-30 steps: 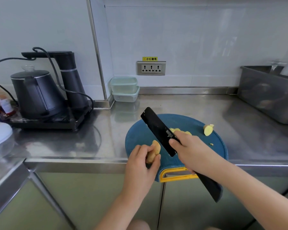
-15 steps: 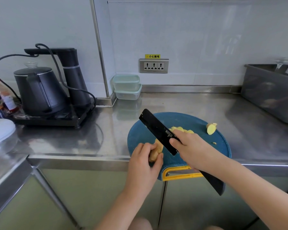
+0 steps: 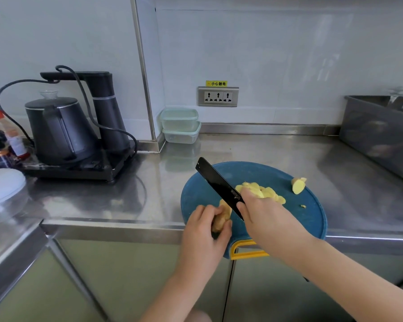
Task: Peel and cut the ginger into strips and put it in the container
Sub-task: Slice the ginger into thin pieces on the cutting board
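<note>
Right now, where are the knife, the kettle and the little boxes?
knife (image 3: 216, 181): head view, middle of the black blade.
kettle (image 3: 58, 133): head view, its dark body.
little boxes (image 3: 180, 123): head view, front wall of the upper box.

The right hand (image 3: 265, 219) hides the knife (image 3: 216, 182) handle; the metal bin (image 3: 377, 135) runs off-frame.
</note>
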